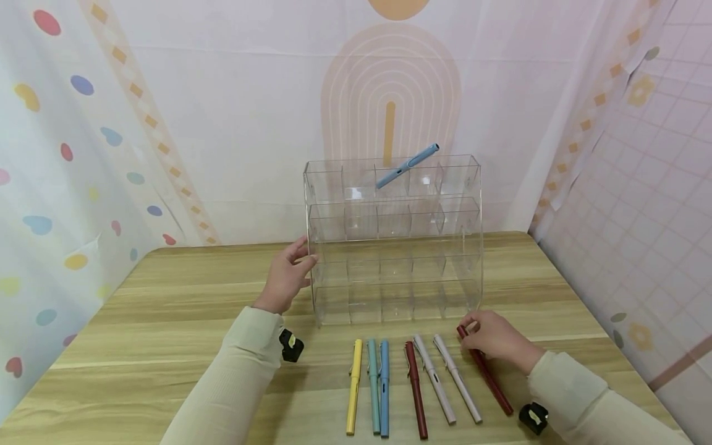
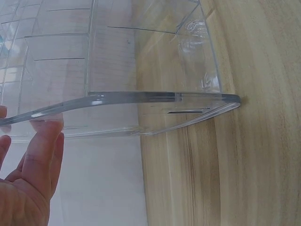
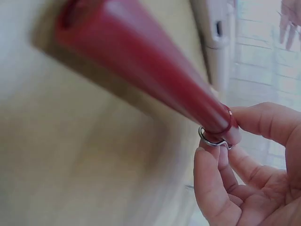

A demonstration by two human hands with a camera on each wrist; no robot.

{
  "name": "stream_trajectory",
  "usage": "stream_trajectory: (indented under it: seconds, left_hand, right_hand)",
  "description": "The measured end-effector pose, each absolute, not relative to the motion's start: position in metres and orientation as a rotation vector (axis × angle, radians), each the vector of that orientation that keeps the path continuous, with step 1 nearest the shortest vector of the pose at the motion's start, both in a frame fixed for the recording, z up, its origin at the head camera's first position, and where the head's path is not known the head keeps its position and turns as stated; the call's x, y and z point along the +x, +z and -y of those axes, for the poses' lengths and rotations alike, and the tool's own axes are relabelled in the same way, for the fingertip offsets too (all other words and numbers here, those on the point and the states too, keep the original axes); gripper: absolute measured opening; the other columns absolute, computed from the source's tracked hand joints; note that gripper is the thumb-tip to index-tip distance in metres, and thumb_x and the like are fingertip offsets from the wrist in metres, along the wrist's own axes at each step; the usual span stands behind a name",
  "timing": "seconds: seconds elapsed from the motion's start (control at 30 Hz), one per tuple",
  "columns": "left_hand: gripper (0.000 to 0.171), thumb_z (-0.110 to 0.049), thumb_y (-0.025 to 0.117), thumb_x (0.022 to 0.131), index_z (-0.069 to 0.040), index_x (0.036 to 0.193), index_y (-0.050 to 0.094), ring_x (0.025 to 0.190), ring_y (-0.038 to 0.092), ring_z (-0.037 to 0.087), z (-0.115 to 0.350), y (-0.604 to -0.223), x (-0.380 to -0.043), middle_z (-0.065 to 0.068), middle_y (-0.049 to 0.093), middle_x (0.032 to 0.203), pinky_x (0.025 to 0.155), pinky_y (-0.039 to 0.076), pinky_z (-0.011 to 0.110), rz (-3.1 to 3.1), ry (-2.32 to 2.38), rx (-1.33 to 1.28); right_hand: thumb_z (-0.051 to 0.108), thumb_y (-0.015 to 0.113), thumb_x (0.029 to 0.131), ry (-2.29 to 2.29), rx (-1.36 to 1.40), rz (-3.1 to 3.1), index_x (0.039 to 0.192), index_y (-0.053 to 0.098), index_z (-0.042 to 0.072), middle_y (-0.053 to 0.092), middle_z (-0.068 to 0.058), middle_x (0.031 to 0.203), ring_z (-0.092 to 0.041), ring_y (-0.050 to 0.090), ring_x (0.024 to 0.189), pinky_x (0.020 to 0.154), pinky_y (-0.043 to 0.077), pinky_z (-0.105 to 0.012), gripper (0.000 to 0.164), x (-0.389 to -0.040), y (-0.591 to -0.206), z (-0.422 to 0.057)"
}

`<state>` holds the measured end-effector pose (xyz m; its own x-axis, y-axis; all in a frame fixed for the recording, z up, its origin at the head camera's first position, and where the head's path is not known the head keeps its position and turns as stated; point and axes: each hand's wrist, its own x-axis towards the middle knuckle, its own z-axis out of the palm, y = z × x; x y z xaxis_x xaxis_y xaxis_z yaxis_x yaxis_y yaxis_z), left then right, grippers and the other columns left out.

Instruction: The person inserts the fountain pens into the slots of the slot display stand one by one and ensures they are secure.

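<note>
Red pen (image 1: 485, 369) in right grip (image 1: 497, 342), apparently.

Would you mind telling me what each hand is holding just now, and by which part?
The right hand pinches the rightmost red pen at its clip end. The left hand rests straight fingers against the left edge of the clear organizer, gripping nothing.

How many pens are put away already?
One: a light blue pen leans in the clear organizer's top row. The right hand pinches a red pen; the left hand touches the organizer. Six pens lie on the table.
</note>
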<state>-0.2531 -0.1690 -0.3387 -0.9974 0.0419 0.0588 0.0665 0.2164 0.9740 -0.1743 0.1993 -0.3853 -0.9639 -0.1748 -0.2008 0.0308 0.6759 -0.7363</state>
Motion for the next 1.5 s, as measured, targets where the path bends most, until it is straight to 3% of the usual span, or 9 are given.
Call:
stream_trajectory:
  seconds: [0.63,0.93,1.13,1.37,1.5]
  left_hand:
    - [0.058,-0.010,0.049,0.100,-0.008,0.153,0.026,0.130,0.045,0.037,0.167,-0.338,-0.253,0.024,0.041,0.144,0.093,0.048,0.054,2.446,-1.940,-0.088]
    - [0.058,-0.011,0.050,0.100,-0.009,0.153,0.026,0.129,0.046,0.036,0.167,-0.338,-0.254,0.023,0.041,0.144,0.092,0.049,0.053,2.448,-1.938,-0.082]
    - [0.059,-0.011,0.050,0.100,-0.009,0.154,0.025,0.131,0.044,0.037,0.168,-0.339,-0.254,0.024,0.040,0.145,0.094,0.047,0.053,2.446,-1.946,-0.086]
    - [0.059,-0.012,0.050,0.101,-0.009,0.154,0.024,0.131,0.044,0.037,0.170,-0.340,-0.253,0.024,0.039,0.145,0.094,0.048,0.052,2.450,-1.932,-0.085]
    - [0.059,-0.012,0.050,0.101,-0.009,0.154,0.024,0.131,0.044,0.038,0.170,-0.340,-0.252,0.024,0.039,0.145,0.094,0.048,0.052,2.449,-1.933,-0.079]
  right_hand:
    - [0.007,0.061,0.088,-1.423,-0.167,-2.570,0.117,0.048,-0.008,0.055,-0.013,0.092,-0.021,0.058,0.078,0.067,0.056,-0.042,0.035,-0.183,-0.331,-0.207]
    - [0.010,0.060,0.091,-1.525,-0.135,-2.621,0.127,0.044,-0.007,0.057,-0.012,0.100,-0.014,0.059,0.078,0.069,0.056,-0.032,0.043,-0.191,-0.297,-0.213]
    - [0.008,0.059,0.093,-1.685,-0.170,-2.606,0.125,0.043,-0.007,0.056,-0.005,0.096,-0.006,0.061,0.077,0.072,0.057,-0.029,0.039,-0.200,-0.273,-0.215]
    - [0.005,0.060,0.093,-2.009,-0.146,-2.512,0.111,0.047,0.008,0.055,0.003,0.090,-0.004,0.063,0.074,0.068,0.057,-0.023,0.023,-0.208,-0.250,-0.216]
    - [0.003,0.062,0.090,-2.257,-0.113,-2.411,0.103,0.047,0.015,0.055,0.002,0.089,-0.006,0.063,0.071,0.064,0.057,-0.022,0.023,-0.213,-0.239,-0.214]
